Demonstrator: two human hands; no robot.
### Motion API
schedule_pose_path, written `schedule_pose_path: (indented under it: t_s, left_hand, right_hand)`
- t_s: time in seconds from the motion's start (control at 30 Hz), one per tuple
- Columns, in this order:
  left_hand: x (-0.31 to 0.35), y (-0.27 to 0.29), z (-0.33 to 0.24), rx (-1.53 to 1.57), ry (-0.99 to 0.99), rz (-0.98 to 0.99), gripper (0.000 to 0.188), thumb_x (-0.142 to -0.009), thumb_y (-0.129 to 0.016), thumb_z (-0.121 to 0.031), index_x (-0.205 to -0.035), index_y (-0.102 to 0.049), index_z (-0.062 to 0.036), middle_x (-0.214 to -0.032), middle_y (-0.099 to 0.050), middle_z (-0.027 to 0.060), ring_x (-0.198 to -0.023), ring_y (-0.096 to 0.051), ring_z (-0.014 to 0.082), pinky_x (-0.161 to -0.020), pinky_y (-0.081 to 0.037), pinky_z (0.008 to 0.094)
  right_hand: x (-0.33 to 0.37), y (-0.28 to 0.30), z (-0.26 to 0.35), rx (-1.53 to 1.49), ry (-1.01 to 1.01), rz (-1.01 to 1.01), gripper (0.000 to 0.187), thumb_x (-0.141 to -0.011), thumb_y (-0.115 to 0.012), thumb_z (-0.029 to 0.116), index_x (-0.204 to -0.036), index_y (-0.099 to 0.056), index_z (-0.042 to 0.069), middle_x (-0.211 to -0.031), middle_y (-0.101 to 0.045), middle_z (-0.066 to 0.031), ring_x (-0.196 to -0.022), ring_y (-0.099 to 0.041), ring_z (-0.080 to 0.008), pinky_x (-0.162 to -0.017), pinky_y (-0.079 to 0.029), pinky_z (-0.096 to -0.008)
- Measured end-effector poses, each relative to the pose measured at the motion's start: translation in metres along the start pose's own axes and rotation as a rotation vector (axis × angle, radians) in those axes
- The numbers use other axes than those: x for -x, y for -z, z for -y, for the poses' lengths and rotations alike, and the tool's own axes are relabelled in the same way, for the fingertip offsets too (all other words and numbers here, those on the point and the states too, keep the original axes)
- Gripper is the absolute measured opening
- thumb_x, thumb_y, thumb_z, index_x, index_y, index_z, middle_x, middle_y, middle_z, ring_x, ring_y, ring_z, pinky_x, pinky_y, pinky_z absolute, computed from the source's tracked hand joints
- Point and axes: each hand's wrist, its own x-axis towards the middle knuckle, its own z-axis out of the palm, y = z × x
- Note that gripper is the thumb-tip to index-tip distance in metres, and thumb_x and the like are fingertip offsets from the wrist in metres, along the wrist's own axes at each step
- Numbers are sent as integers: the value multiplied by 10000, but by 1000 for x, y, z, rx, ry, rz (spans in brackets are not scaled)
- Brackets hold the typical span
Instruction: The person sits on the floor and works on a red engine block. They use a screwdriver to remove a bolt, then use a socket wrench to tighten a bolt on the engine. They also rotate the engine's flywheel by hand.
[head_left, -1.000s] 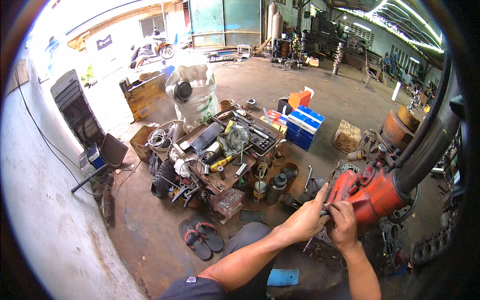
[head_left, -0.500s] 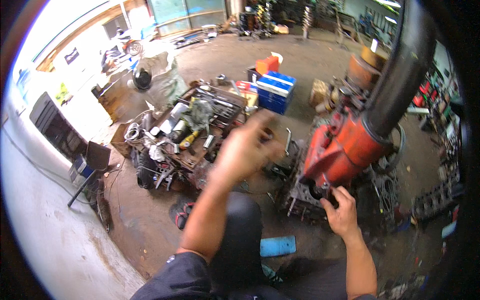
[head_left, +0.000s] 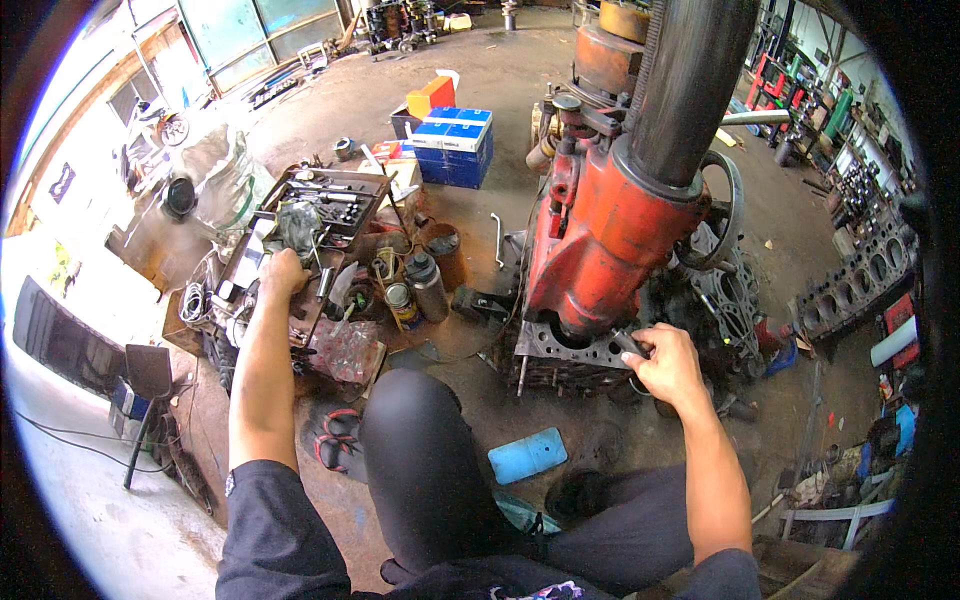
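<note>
A red boring machine (head_left: 620, 225) with a thick dark column (head_left: 695, 90) stands on the deck of an engine block (head_left: 560, 345). Beside its base, my right hand (head_left: 668, 368) is closed around a small dark metal piece (head_left: 632, 346) at the block's top face. My left hand (head_left: 284, 274) is stretched out over the cluttered tool bench (head_left: 300, 325), next to a tray of tools (head_left: 345, 190) and a crumpled clear plastic bag (head_left: 298, 222). Its fingers point down and away, so what they touch is hidden.
Cans and a dark bottle (head_left: 427, 287) stand right of the bench. Blue boxes (head_left: 452, 147) sit farther back. A blue mat (head_left: 527, 455) and sandals (head_left: 338, 440) lie on the floor near my legs. Another engine block (head_left: 865, 275) is at right.
My left hand has swung left from mid-air onto the tool bench. My right hand stays beside the machine's base. The view has turned right, shifting everything leftward.
</note>
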Motion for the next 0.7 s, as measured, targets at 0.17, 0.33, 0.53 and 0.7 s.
schedule_pose_path:
  t_s: [0.17,0.33,0.53,0.7]
  left_hand:
    - [-20,-23,7,-77,27,-10,319,-831,-703,-281,-1013,-683,-19,-1036,-692,210,-1033,-656,378,-896,-530,438]
    - [-32,-20,31,-126,-103,-150,240,-815,-702,-254,-942,-646,-57,-957,-688,202,-906,-681,390,-770,-547,478]
    - [-37,25,49,-122,-101,-193,216,-810,-668,-201,-943,-671,-32,-975,-685,239,-927,-669,412,-785,-523,517]
    - [-39,71,54,19,-111,-280,343,-862,-692,-270,-1083,-625,-17,-1023,-674,229,-965,-644,408,-828,-499,487]
  right_hand:
    - [-5,1,-1,19,15,8,292,-756,-760,254,-976,-733,64,-861,-652,-168,-810,-644,-359,-732,-505,-446]
    - [-7,-7,-14,78,24,-7,260,-780,-733,299,-918,-728,79,-895,-656,-174,-893,-643,-373,-791,-509,-477]
    - [-8,-38,-23,190,27,-3,229,-789,-704,243,-940,-730,72,-954,-666,-161,-937,-653,-358,-825,-522,-467]
    - [-14,-71,-24,221,34,43,231,-786,-706,252,-940,-734,82,-952,-663,-145,-904,-663,-349,-803,-527,-464]
